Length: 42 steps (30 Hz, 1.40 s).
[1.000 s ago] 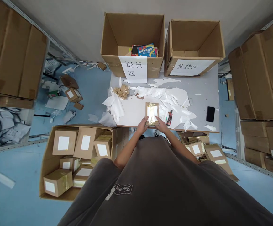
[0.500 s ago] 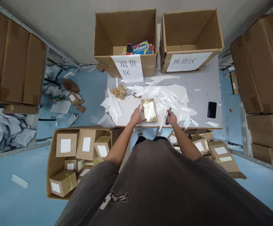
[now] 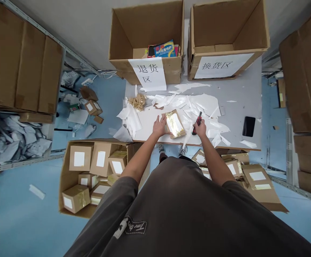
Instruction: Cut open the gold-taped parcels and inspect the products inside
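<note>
A small taped brown package (image 3: 175, 124) with a white label lies tilted near the table's front edge. My left hand (image 3: 159, 126) rests against its left side, fingers spread. To the right of the package, my right hand (image 3: 200, 127) is closed around a red and black cutter (image 3: 198, 121), which points up and away. Torn white wrapping (image 3: 189, 134) lies between the package and my right hand. More white scraps (image 3: 206, 101) spread behind both hands.
Two large open cartons, one with books (image 3: 164, 49) inside, stand at the table's back. Crumpled brown paper (image 3: 138, 102) lies left, a black phone (image 3: 249, 126) right. A carton of parcels (image 3: 64, 178) stands on the floor at left.
The package has turned, its far end swinging to the left. My right hand has raised the cutter, which now points away from me. The whole view has shifted slightly.
</note>
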### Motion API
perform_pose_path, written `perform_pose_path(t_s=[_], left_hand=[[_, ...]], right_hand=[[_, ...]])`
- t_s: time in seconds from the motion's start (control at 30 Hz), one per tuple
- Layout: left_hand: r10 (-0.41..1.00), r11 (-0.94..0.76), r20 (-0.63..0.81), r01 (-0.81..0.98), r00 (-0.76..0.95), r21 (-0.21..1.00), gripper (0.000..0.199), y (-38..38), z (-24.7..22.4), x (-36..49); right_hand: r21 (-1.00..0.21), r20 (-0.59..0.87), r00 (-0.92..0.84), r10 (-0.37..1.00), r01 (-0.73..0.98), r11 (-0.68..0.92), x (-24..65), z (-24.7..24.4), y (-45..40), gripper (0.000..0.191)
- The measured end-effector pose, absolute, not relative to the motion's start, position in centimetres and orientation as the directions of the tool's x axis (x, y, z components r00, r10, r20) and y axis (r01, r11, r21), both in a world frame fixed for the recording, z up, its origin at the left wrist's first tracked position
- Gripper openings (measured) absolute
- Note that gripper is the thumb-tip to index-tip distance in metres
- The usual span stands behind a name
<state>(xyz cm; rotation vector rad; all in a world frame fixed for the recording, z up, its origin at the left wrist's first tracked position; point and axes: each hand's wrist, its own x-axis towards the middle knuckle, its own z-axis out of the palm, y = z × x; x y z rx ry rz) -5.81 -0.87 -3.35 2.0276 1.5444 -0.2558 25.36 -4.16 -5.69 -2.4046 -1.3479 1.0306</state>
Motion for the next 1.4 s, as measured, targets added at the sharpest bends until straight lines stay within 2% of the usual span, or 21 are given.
perform_pose_path(t_s=[0.1, 0.2, 0.37, 0.53, 0.63, 0.8, 0.93, 1.0, 1.17, 1.3, 1.4], left_hand=[[0.863, -0.114, -0.425, 0.926, 0.271, 0.360, 0.151, -2.5, -3.3, -3.5], [0.879, -0.069, -0.408, 0.912, 0.248, 0.405, 0.150, -3.4, -3.3, -2.1], [0.891, -0.046, -0.383, 0.887, 0.245, 0.460, 0.146, -3.5, -3.4, -2.0], [0.898, 0.006, -0.384, 0.865, 0.217, 0.502, 0.144, -3.7, -3.7, -1.9], [0.892, 0.033, -0.400, 0.851, 0.212, 0.524, 0.143, -3.8, -3.5, -1.8], [0.881, 0.097, -0.439, 0.841, 0.176, 0.532, 0.141, -4.2, -3.0, -2.0], [0.892, 0.110, -0.428, 0.847, 0.147, 0.520, 0.140, -4.3, -3.1, -1.9], [0.890, 0.136, -0.438, 0.844, 0.127, 0.519, 0.140, -4.2, -3.2, -1.7], [0.872, 0.149, -0.477, 0.872, 0.107, 0.467, 0.143, -3.8, -2.8, -1.2], [0.868, 0.123, -0.483, 0.896, 0.111, 0.426, 0.143, -3.5, -1.6, -1.0], [0.870, 0.104, -0.481, 0.913, 0.108, 0.394, 0.142, -4.0, -0.9, -0.3]], right_hand=[[-0.543, -0.422, 0.074, 0.904, 0.778, -0.317, 22.4, -2.3, -1.8, 0.044], [-0.477, -0.450, -0.125, 0.884, 0.871, -0.120, 18.2, 0.2, 0.0, 0.044], [-0.248, -0.548, -0.130, 0.826, 0.969, -0.013, 14.2, 1.5, 0.7, 0.039], [-0.136, -0.601, -0.124, 0.790, 0.989, 0.052, 13.3, 1.3, 1.0, 0.046], [-0.116, -0.637, -0.125, 0.761, 0.991, 0.066, 12.5, 1.5, 1.3, 0.057], [-0.061, -0.681, -0.084, 0.727, 0.996, 0.058, 12.6, 2.8, 0.5, 0.064], [0.005, -0.757, -0.058, 0.650, 0.995, 0.095, 15.4, 3.7, -2.2, 0.048], [-0.015, -0.769, -0.074, 0.635, 0.995, 0.098, 17.0, 3.9, -4.1, 0.041], [-0.085, -0.728, -0.046, 0.684, 0.996, -0.023, 19.1, 3.9, -8.0, 0.047], [-0.111, -0.704, -0.022, 0.710, 0.991, -0.079, 20.9, 4.6, -9.3, 0.040], [-0.154, -0.615, 0.079, 0.785, 0.964, -0.218, 22.6, 4.5, -9.4, 0.041]])
